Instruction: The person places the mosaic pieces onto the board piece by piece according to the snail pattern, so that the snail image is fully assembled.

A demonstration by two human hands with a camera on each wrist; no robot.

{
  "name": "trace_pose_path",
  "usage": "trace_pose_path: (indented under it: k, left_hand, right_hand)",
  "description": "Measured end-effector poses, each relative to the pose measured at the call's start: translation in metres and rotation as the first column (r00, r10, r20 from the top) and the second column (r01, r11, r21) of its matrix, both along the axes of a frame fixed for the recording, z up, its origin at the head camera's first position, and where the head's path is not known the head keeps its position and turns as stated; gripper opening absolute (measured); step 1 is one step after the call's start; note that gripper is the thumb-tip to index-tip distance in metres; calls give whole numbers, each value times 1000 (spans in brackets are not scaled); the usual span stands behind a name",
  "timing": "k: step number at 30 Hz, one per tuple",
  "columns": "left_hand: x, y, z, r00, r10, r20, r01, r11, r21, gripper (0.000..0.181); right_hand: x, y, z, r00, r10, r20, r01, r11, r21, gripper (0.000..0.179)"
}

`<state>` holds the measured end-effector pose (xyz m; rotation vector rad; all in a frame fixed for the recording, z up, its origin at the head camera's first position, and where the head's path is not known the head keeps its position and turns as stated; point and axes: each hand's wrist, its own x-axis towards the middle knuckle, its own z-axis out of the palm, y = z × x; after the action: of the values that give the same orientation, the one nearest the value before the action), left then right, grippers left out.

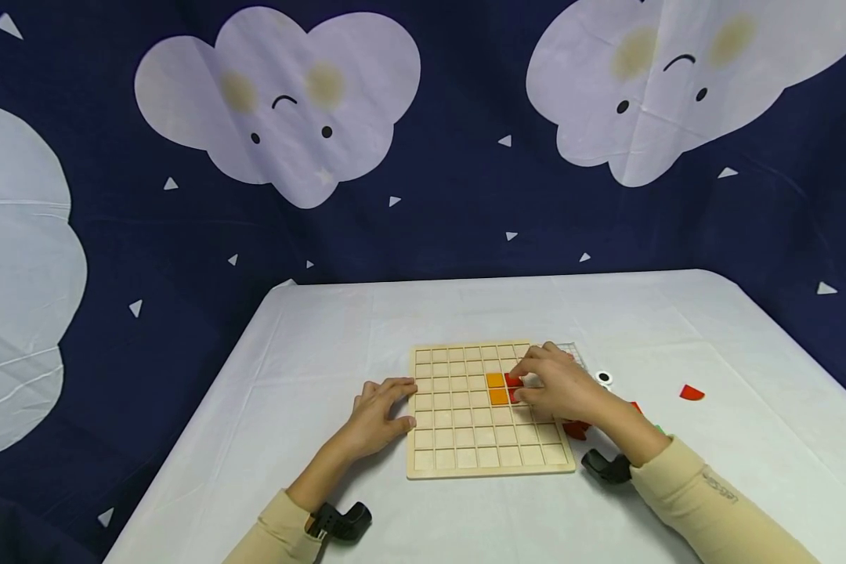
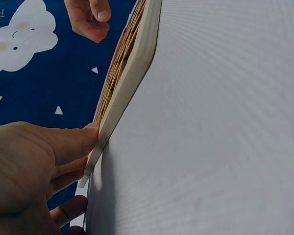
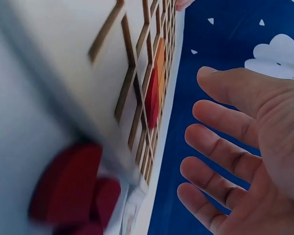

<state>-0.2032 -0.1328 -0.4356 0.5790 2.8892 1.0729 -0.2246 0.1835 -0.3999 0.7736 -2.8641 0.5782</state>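
Observation:
A square wooden grid board lies on the table, framed by both hands. Two orange square tiles fill neighbouring cells, with red tiles right beside them. My right hand hovers over that side of the board, fingertips close to the red tiles. In the right wrist view its fingers are loosely spread with nothing between them. My left hand touches the board's left edge; in the left wrist view the thumb lies against the wooden rim.
Several red pieces lie off the board's right edge, partly under the right forearm. A black-and-white eye disc and a red rounded wedge sit farther right. A printed sheet shows behind the right hand. White cloth covers the table.

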Motion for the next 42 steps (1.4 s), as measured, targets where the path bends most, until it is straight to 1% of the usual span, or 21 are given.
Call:
trace_pose_path:
  k: [3,6,10,13,17,20,22,24,30,42]
  left_hand:
    - [0,0,0,1000,1,2,-1,1000,-2,49]
    - [0,0,-1,1000,1,3,-1,1000,-5,49]
    - [0,-1,0,1000,0,0,0,1000,-8,49]
    - [0,-1,0,1000,1,0,-1,1000,-6,49]
    - [0,-1,0,1000,1,-6,-1,1000,-6,49]
    - [-1,-1,0,1000,-1,-15,1,1000,-12,49]
    - [-1,-1,-1,1000,-1,-18,1,1000,-16,49]
    - [-1,-1,-1,1000,0,-19,0,1000,-18,49]
    - [-1,-1,-1,1000,-3,-13,2,1000,-21,49]
    - [-2,0,-2,1000,-3,-12,2,1000,-22,49]
  right_hand:
    - [4,11,2,1000,-5,-13,5,1000,2,23]
    - [8,26,4,999,-30,-31,30,1000,8,23]
    - [12,46,7,995,-92,-37,92,996,16,23]
    - [16,60,9,992,-123,-30,123,992,12,23]
    - [21,78,8,988,-152,-29,152,988,6,24]
    - [25,88,4,985,-171,-9,171,985,11,25]
    - [28,92,1,985,-174,9,173,985,18,25]
    - [30,93,-3,987,-158,27,157,987,28,25]
    - [33,92,-12,994,-86,61,83,995,53,26]
    - [32,83,-19,998,-64,29,62,996,62,27]
